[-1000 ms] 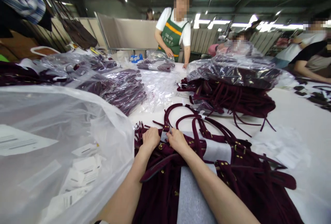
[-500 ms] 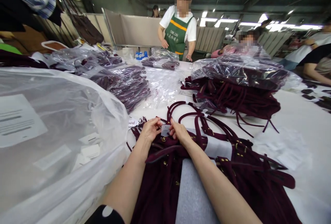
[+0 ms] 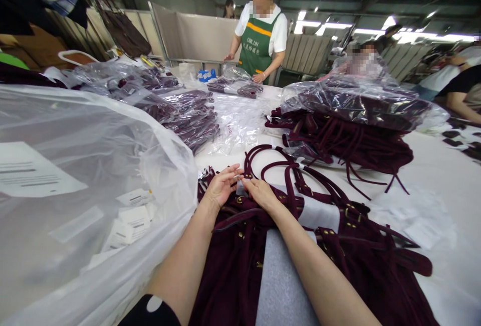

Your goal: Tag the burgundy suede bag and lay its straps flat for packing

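Below my hands lies a dark maroon fabric handbag (image 3: 229, 266) with brass-coloured studs and a grey sheet (image 3: 283, 276) across it. My left hand (image 3: 222, 185) is at the bag's top edge, its thumb and forefinger pinched together and the other fingers loosely stretched. Closed fingertips of my right hand (image 3: 260, 193) meet it from the right. Whatever small thing lies between the fingertips is too little to make out. A pale grey tag (image 3: 241, 188) shows partly just under them. Looped bag handles (image 3: 263, 148) rise behind my right hand.
Another maroon bag (image 3: 376, 261) lies at the right. A translucent plastic sack (image 3: 112, 165) with paper labels bulges at the left. Plastic-wrapped bags (image 3: 188, 115) and a tall bag pile (image 3: 349, 135) stand farther back. A co-worker in a green apron (image 3: 257, 47) stands across the white table (image 3: 432, 165).
My hands have shifted slightly upward and closer together; the tag between them is now mostly covered. My left fingers have straightened somewhat. The co-worker's hands have moved nearer the wrapped bag.
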Tool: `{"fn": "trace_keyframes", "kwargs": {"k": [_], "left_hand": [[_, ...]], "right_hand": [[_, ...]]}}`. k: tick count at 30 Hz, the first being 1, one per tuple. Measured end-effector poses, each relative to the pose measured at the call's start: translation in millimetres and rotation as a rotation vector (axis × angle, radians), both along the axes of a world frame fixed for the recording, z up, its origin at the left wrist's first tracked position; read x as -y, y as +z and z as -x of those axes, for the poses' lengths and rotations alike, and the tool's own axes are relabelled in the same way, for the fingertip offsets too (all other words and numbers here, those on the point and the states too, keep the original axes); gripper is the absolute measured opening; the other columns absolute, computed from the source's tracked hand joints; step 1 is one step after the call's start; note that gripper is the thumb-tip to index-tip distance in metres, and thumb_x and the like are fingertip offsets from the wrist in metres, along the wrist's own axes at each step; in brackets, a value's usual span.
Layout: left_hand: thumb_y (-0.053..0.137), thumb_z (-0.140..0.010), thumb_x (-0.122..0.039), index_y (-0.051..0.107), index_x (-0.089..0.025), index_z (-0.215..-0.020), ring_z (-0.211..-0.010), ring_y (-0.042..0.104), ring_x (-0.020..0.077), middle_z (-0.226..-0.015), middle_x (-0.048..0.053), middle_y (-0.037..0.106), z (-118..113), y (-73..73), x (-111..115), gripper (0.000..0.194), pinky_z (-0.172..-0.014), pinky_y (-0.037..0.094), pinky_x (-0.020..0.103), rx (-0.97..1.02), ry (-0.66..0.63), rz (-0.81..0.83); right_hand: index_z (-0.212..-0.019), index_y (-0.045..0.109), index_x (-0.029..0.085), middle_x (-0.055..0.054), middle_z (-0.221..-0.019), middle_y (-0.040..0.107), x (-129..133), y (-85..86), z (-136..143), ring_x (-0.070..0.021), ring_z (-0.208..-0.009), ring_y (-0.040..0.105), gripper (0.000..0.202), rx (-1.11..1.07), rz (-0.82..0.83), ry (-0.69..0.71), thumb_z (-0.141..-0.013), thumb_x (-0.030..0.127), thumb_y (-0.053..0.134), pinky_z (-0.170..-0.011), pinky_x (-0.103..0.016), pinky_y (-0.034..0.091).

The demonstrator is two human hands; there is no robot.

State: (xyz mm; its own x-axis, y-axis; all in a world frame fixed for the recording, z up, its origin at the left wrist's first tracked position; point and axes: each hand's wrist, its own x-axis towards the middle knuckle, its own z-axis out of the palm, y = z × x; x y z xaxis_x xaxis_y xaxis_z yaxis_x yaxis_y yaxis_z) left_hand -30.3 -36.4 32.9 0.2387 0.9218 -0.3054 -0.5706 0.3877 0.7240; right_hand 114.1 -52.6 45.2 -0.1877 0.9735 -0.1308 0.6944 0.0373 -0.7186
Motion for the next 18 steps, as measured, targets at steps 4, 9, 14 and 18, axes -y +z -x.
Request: {"fn": "trace_keyframes", "kwargs": {"k": [4,9,14,18], "left_hand": [[0.059,-0.065,-0.011,0.062,-0.014,-0.101,-0.076,0.060,0.0153,-0.096,0.009,0.065,-1.3,-1.6,0.7,0.037,-0.062,0.044,0.025,-0.039,-0.041,-0.025],[0.059,-0.064,-0.012,0.063,-0.015,-0.102,-0.075,0.059,0.0148,-0.095,0.008,0.066,0.5,-5.7,-1.7,0.038,-0.061,0.043,0.023,-0.046,-0.026,-0.023],[0.059,-0.060,-0.013,0.063,-0.014,-0.101,-0.072,0.059,0.0144,-0.092,0.008,0.066,-0.2,-7.3,-3.0,0.041,-0.060,0.042,0.023,-0.052,-0.017,-0.039],[0.058,-0.060,-0.016,0.063,-0.012,-0.102,-0.071,0.058,0.0145,-0.090,0.009,0.066,-2.3,-9.4,-2.4,0.043,-0.061,0.042,0.023,-0.121,-0.047,-0.084]], "right_hand": [[-0.071,0.062,0.015,-0.004,-0.062,0.061,1.7,2.7,1.1,-0.0145,-0.064,0.055,0.046,0.033,-0.014,-0.049,-0.090,0.045,0.032,-0.060,-0.023,0.035],[-0.071,0.063,0.015,-0.006,-0.063,0.062,3.7,4.8,1.8,-0.0152,-0.064,0.055,0.044,0.068,-0.022,-0.100,-0.090,0.043,0.035,-0.058,-0.023,0.034],[-0.070,0.064,0.014,-0.006,-0.063,0.062,1.9,4.2,-0.2,-0.0149,-0.063,0.054,0.044,0.070,-0.016,-0.058,-0.089,0.042,0.036,-0.059,-0.023,0.034],[-0.067,0.064,0.014,-0.004,-0.059,0.059,0.2,1.5,-2.0,-0.0141,-0.061,0.052,0.043,0.026,-0.004,-0.028,-0.088,0.042,0.038,-0.058,-0.024,0.033]]}}
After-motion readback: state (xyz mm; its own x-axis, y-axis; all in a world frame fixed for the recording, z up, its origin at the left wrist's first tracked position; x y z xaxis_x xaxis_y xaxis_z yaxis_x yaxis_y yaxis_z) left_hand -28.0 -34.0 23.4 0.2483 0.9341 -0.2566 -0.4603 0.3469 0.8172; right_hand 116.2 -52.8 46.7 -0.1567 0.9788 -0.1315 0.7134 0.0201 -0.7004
